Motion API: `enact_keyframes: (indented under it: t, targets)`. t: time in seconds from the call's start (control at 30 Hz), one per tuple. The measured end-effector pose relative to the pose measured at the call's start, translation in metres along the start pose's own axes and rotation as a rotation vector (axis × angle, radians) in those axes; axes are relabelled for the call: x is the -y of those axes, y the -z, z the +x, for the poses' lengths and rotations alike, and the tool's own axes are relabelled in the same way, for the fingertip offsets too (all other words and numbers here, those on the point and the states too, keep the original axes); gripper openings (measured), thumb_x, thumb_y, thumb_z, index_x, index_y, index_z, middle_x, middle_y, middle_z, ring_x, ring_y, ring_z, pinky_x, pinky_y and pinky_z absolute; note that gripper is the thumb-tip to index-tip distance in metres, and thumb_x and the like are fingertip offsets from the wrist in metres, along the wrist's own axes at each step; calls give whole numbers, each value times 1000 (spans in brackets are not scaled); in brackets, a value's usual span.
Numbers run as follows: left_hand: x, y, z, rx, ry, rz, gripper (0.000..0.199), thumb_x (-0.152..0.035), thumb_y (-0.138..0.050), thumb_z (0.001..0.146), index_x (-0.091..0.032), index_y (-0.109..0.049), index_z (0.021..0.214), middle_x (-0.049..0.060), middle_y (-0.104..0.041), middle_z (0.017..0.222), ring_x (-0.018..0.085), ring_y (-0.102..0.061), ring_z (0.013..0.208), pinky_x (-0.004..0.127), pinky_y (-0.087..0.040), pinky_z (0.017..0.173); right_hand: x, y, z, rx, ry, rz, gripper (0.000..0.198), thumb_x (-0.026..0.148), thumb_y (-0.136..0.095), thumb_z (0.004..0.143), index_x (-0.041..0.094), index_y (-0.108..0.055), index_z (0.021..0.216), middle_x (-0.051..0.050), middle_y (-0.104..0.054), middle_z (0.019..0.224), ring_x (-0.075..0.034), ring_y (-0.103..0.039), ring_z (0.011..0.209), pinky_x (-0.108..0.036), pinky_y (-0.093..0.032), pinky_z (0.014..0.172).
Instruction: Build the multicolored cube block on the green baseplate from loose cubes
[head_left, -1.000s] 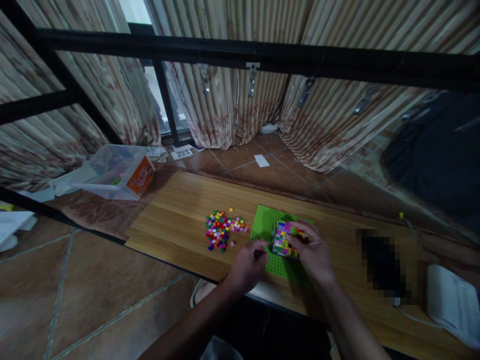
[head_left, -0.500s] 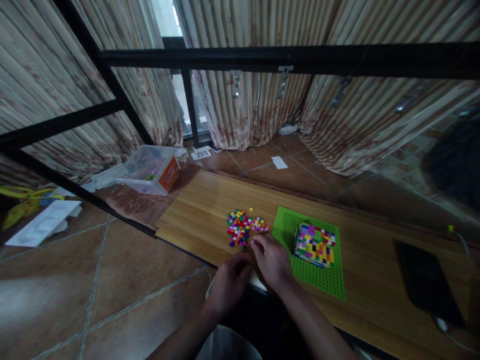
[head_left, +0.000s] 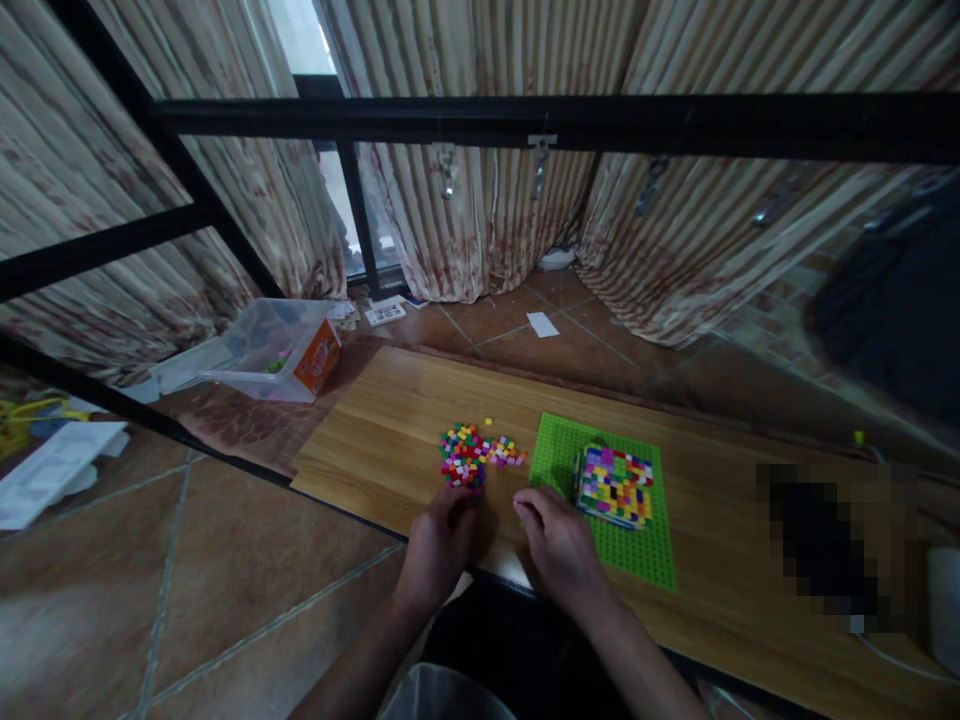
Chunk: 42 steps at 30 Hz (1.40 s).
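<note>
A pile of small multicoloured toy bricks [head_left: 463,460] lies on the wooden board, with a thinner spread of bricks reaching right. My left hand [head_left: 435,545] is at the near edge of this pile, its fingers curled in; whatever they hold is hidden. To its right, my right hand [head_left: 561,545] is closed in a pinch by the left edge of the green baseplate [head_left: 645,570]. I cannot make out what lies between its fingertips. On the baseplate stands a block-shaped build of many coloured bricks [head_left: 616,487], just right of my right hand.
The wooden board [head_left: 375,430] runs across the floor. A clear plastic box [head_left: 259,345] with an orange label stands beyond its left end. A blurred dark object [head_left: 821,540] with a cable lies at the right. A black metal bar [head_left: 480,120] crosses before the curtains [head_left: 517,230].
My hands have moved apart: the right one has shifted toward the baseplate, the left one sits by the pile. The view has turned slightly to the right.
</note>
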<state>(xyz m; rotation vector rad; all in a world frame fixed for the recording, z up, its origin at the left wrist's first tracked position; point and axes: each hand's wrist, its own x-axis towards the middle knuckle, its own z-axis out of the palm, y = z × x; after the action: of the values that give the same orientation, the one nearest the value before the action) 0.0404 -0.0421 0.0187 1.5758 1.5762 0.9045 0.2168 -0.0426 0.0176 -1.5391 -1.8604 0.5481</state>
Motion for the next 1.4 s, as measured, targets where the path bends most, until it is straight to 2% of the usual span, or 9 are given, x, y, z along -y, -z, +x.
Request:
enact_keyframes:
  t: [0.13, 0.3, 0.4, 0.5, 0.63, 0.8, 1.0, 1.17, 1.4]
  targets:
    - [2, -3, 3, 5, -55, 37, 25, -20, -51, 83, -20, -66, 104, 6, -71, 99, 19, -67, 89, 31, -52, 82, -4, 33, -20, -93, -97, 79, 18, 30, -47, 94, 25, -64, 91, -2, -68, 89, -18, -64, 81, -30, -48, 74]
    - [0, -5, 8, 0, -79, 57, 24, -26, -52, 83, -21, -66, 102, 6, -72, 100, 20, -68, 92, 34, -53, 85, -30, 70, -24, -342, -185, 144, 19, 38, -54, 90, 25, -67, 94, -4, -68, 94, -19, -63, 84, -32, -49, 75]
    - [3, -7, 11, -5, -96, 71, 23, -28, -53, 83, -21, -67, 100, 6, -72, 102, 21, -68, 94, 34, -54, 86, -49, 81, -14, -471, -224, 150, 21, 42, -59, 86, 24, -70, 89, -6, -66, 98, -22, -61, 93, -37, -48, 82]
    - [8, -8, 13, -7, -111, 86, 24, -29, -53, 83, -21, -67, 101, 5, -73, 100, 21, -69, 93, 32, -55, 83, -60, 84, -4, -529, -210, 94, 20, 42, -63, 82, 26, -73, 85, -6, -62, 109, -24, -56, 106, -44, -42, 94]
    - [11, -9, 13, 1, -123, 96, 24, -29, -52, 85, -20, -66, 102, 6, -72, 101, 21, -69, 94, 32, -55, 84, -63, 79, 4, -519, -193, 96, 17, 42, -65, 81, 28, -75, 83, -6, -58, 119, -26, -51, 116, -47, -37, 99]
    - [8, -8, 13, 4, -109, 106, 24, -30, -51, 86, -20, -66, 102, 6, -72, 102, 21, -68, 95, 33, -54, 86, -69, 74, 6, -487, -246, 160, 15, 41, -67, 79, 29, -76, 83, -6, -58, 122, -27, -50, 119, -48, -36, 101]
    - [7, -8, 13, 3, -98, 124, 24, -30, -51, 85, -21, -67, 102, 5, -73, 101, 21, -69, 93, 32, -54, 84, -76, 70, 11, -480, -280, 308, 14, 38, -70, 75, 26, -75, 77, -7, -62, 111, -26, -52, 119, -45, -38, 100]
    - [7, -9, 14, 0, -103, 112, 24, -30, -51, 84, -21, -67, 100, 5, -73, 99, 21, -69, 91, 31, -54, 82, -75, 69, 13, -479, -391, 477, 19, 41, -73, 69, 24, -74, 80, -6, -63, 115, -27, -53, 116, -44, -40, 99]
    - [10, -10, 12, 24, -84, 87, 23, -29, -51, 86, -21, -66, 102, 5, -72, 102, 19, -68, 94, 30, -52, 85, -69, 71, 16, -472, -451, 521, 17, 37, -76, 65, 24, -74, 76, -5, -64, 112, -26, -56, 112, -41, -41, 97]
